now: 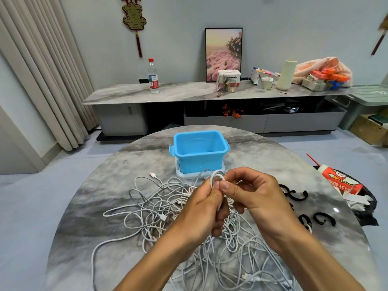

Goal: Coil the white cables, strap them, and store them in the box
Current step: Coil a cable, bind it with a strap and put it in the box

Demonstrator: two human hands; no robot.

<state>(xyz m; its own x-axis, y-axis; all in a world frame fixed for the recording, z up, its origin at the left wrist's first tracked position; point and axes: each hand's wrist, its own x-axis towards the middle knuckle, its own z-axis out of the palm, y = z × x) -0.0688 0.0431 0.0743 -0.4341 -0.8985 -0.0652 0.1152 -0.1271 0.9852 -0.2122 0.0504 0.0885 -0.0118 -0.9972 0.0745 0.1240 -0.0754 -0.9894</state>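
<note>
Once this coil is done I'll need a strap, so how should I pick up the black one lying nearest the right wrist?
Take the black strap at the middle of its curved back, from above with the right hand. It is an open C lying flat on the table, clear of the white cables, so a pinch across the band should lift it.

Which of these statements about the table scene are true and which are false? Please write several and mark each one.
1. The blue box has no cable inside. True, as far as its visible inside shows.
2. Both hands hold one small white coil. True: the left hand and the right hand grip it together.
3. The black straps lie on the left of the cables. False: they lie on the right.
4. All the white cables are already coiled. False: most lie in a loose tangle.
5. The box has its lid on. False: it is open.
</note>
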